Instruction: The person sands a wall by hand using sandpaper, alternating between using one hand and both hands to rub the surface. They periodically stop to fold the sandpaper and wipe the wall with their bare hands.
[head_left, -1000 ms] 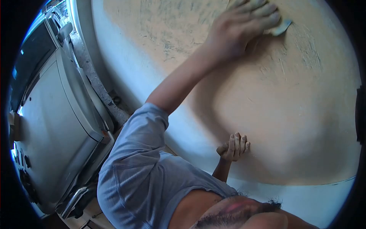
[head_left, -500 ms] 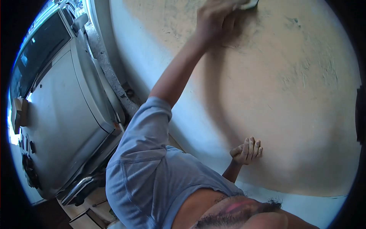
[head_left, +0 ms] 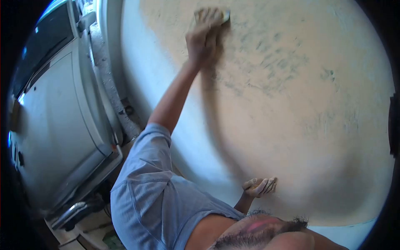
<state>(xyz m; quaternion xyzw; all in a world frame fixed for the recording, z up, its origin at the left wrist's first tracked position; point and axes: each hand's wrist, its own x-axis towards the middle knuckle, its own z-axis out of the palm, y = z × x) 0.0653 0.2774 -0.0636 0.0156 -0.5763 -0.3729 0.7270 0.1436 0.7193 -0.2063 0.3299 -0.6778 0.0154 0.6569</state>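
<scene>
My left hand (head_left: 203, 39) is stretched far up against a tan, dusty-looking wall surface (head_left: 266, 125). Its fingers press a flat squarish piece, apparently sandpaper (head_left: 226, 16), onto the surface; most of it is hidden beneath the fingers. To the right of the hand, dark smudges and scratches (head_left: 275, 62) mark the tan coating. Lower down, my right hand (head_left: 260, 187) rests close to the same surface with its fingers curled closed and pale dust on them. What lies inside those fingers, if anything, is hidden.
A pale vehicle (head_left: 62, 108) stands along the left side. Between it and the wall runs a strip of rough ground (head_left: 104, 71) with debris. My grey-blue shirt (head_left: 166, 200) fills the lower middle. A bluish-white band (head_left: 183, 146) borders the tan area.
The view has tilted, so the wall's marks sit lower. My left hand has slid left across the surface with the sandpaper, uncovering the smudged patch. My right hand stays near the wall, closed.
</scene>
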